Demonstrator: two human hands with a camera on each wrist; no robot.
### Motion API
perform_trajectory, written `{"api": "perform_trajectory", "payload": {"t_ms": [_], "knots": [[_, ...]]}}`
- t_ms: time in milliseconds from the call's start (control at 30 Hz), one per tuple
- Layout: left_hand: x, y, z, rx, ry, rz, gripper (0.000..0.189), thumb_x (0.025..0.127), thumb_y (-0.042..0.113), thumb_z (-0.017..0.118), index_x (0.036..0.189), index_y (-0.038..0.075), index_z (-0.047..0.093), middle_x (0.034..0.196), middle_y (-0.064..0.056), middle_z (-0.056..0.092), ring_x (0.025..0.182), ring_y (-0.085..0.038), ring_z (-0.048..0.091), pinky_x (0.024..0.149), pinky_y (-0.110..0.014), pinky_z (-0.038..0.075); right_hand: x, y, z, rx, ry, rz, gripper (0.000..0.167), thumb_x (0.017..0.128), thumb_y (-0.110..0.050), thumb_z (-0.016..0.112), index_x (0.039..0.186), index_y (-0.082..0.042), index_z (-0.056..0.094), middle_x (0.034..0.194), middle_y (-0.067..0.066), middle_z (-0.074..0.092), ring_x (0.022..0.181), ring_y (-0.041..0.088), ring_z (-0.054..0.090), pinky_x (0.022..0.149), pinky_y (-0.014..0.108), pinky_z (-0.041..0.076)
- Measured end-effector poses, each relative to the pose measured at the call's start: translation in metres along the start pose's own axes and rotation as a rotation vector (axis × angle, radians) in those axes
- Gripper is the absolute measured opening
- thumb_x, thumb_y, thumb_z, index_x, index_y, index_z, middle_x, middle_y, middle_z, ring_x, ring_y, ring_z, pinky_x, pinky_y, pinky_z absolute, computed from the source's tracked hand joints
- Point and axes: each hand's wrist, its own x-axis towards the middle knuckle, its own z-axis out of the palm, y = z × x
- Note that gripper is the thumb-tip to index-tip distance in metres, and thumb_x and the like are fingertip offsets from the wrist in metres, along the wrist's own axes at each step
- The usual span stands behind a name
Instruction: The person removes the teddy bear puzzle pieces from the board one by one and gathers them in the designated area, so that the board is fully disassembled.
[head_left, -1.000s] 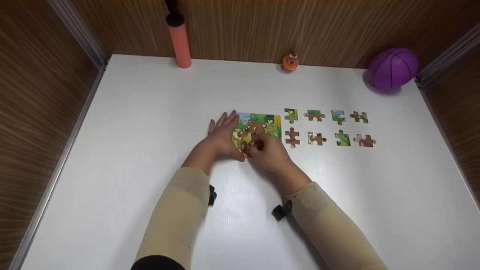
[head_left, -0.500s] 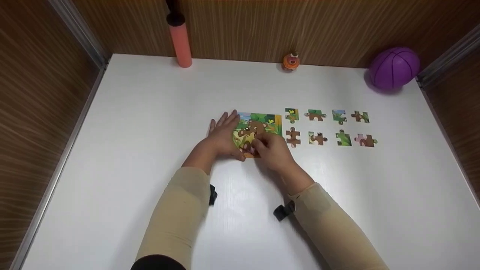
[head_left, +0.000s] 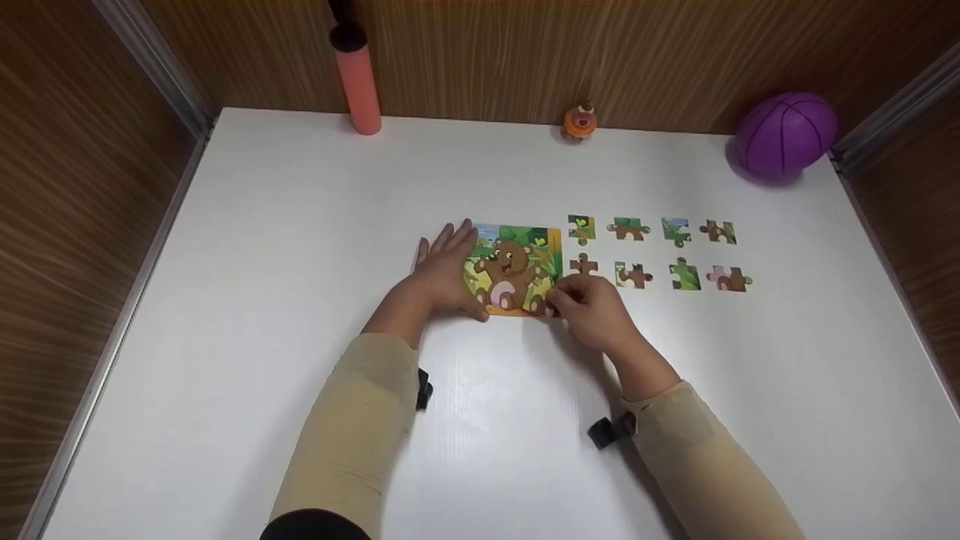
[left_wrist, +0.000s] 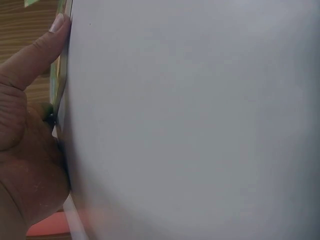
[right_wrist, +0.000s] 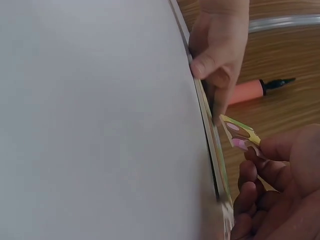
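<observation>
A square bear puzzle board (head_left: 510,259) lies on the white table. My left hand (head_left: 444,274) rests at its left side, fingers straight along that edge and thumb at the lower left corner; its thumb (left_wrist: 37,52) touches the board's edge in the left wrist view. At the lower right corner, my right hand (head_left: 596,311) pinches a jigsaw piece (right_wrist: 241,134) between thumb and fingers, held tilted. That piece shows brown, pink and yellow-green parts. Right of the board several loose jigsaw pieces (head_left: 685,275) lie in two rows, one partly behind the right hand.
Along the back edge stand a pink pump (head_left: 361,90), a small orange figurine (head_left: 580,123) and a purple ball (head_left: 785,135). Wood-grain panels (head_left: 480,60) enclose the white table (head_left: 300,247) at the back and sides.
My right hand has moved right, from the middle of the board to its lower right corner, with the jigsaw piece. The bear's belly is now uncovered. My left hand has stayed put.
</observation>
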Motion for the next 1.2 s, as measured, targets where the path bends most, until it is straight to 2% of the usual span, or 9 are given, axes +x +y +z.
{"api": "perform_trajectory", "payload": {"t_ms": [267, 467, 767, 1067, 1200], "knots": [[0.001, -0.004, 0.0, 0.002, -0.007, 0.006, 0.14, 0.067, 0.033, 0.102, 0.171, 0.013, 0.01, 0.178, 0.0, -0.004, 0.163, -0.023, -0.013, 0.126, -0.047, -0.018, -0.01, 0.024, -0.028, -0.072, -0.052, -0.018, 0.017, 0.103, -0.009, 0.064, 0.091, -0.001, 0.074, 0.073, 0.002, 0.057, 0.064, 0.017, 0.048, 0.056, 0.031, 0.039], [0.001, -0.007, -0.001, 0.013, -0.007, 0.002, 0.14, 0.067, 0.034, 0.102, 0.171, 0.013, 0.011, 0.179, -0.001, -0.004, 0.163, -0.024, -0.012, 0.126, -0.048, -0.017, -0.013, 0.035, -0.041, -0.118, -0.09, -0.071, 0.016, 0.101, -0.006, 0.065, 0.092, 0.001, 0.076, 0.076, 0.003, 0.061, 0.065, 0.016, 0.049, 0.058, 0.031, 0.04], [0.0, -0.006, -0.001, 0.01, -0.002, 0.001, 0.14, 0.066, 0.034, 0.102, 0.171, 0.013, 0.011, 0.179, -0.001, -0.004, 0.163, -0.023, -0.012, 0.127, -0.048, -0.017, -0.012, 0.04, -0.052, -0.193, -0.162, -0.069, 0.014, 0.102, -0.007, 0.066, 0.096, 0.0, 0.077, 0.08, 0.004, 0.063, 0.069, 0.018, 0.051, 0.063, 0.034, 0.042], [-0.001, -0.004, -0.001, 0.01, -0.005, -0.002, 0.14, 0.068, 0.034, 0.102, 0.171, 0.013, 0.011, 0.179, 0.0, -0.004, 0.163, -0.023, -0.012, 0.127, -0.048, -0.017, -0.011, 0.043, -0.054, -0.249, -0.109, -0.077, 0.009, 0.101, -0.005, 0.068, 0.101, 0.001, 0.075, 0.086, 0.008, 0.067, 0.075, 0.02, 0.054, 0.068, 0.037, 0.044], [-0.001, -0.004, -0.001, 0.007, -0.004, -0.003, 0.14, 0.067, 0.034, 0.102, 0.171, 0.013, 0.011, 0.179, 0.0, -0.004, 0.163, -0.023, -0.012, 0.127, -0.048, -0.017, -0.014, 0.042, -0.052, -0.25, -0.089, -0.075, 0.014, 0.094, -0.007, 0.077, 0.105, 0.001, 0.074, 0.084, 0.008, 0.062, 0.076, 0.022, 0.053, 0.068, 0.039, 0.043]]}}
